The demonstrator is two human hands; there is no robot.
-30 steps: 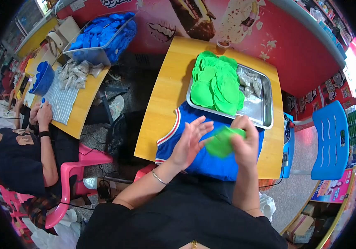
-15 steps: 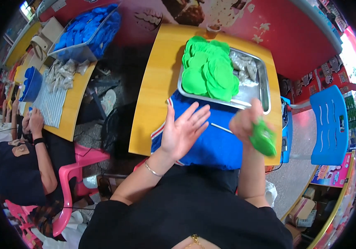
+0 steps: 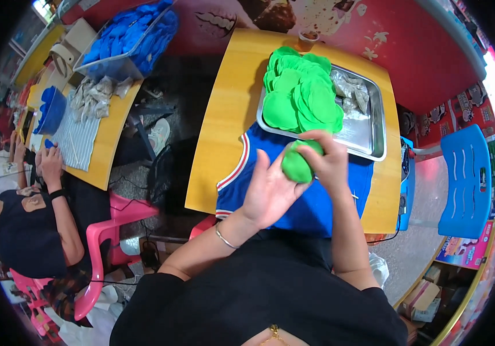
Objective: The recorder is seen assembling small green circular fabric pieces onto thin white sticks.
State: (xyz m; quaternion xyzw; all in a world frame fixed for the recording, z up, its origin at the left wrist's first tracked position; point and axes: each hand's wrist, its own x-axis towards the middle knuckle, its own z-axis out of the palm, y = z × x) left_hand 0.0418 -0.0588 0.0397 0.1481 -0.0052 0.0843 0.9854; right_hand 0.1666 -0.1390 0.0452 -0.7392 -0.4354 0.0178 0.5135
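Gripping one green dough lump (image 3: pixel 297 164), both hands, left hand (image 3: pixel 268 187) and right hand (image 3: pixel 329 161), press it above blue cloth (image 3: pixel 316 202). One steel tray (image 3: pixel 374 124) holds roughly ten green discs (image 3: pixel 299 95) on the yellow wooden surface (image 3: pixel 224 121).

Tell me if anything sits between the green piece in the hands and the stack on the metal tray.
Nothing visible does. The green piece is held between the left hand and right hand, just short of the tray; the green stack lies open beyond.
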